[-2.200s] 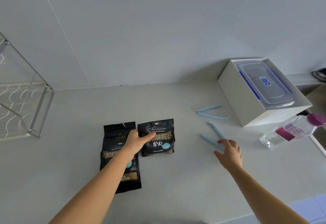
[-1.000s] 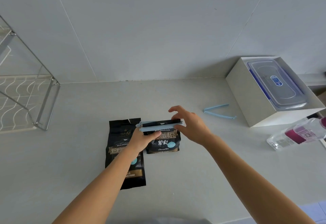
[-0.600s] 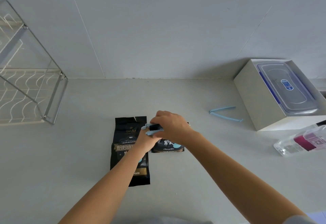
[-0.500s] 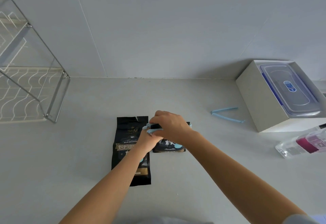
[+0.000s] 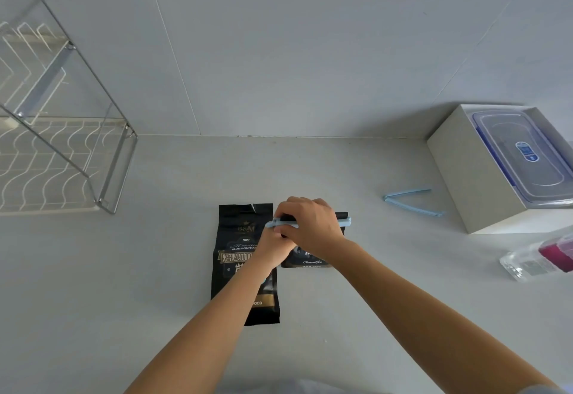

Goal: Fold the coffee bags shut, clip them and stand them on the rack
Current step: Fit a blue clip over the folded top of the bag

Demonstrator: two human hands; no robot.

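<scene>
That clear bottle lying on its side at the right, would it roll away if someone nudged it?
Probably yes: the bottle lies on its side on the smooth counter, with nothing visibly against it. It looks like clear plastic, so likely light. Its pink label may give some grip, though the view there is blurred.

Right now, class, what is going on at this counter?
A person is pressing a blue clip across the folded top of the right-hand coffee bag. The right hand bears on the clip; the left hand steadies it from below. The left-hand coffee bag lies flat, unfolded and unclipped. A spare clip lies open on the counter. The rack holds no bags.
</scene>
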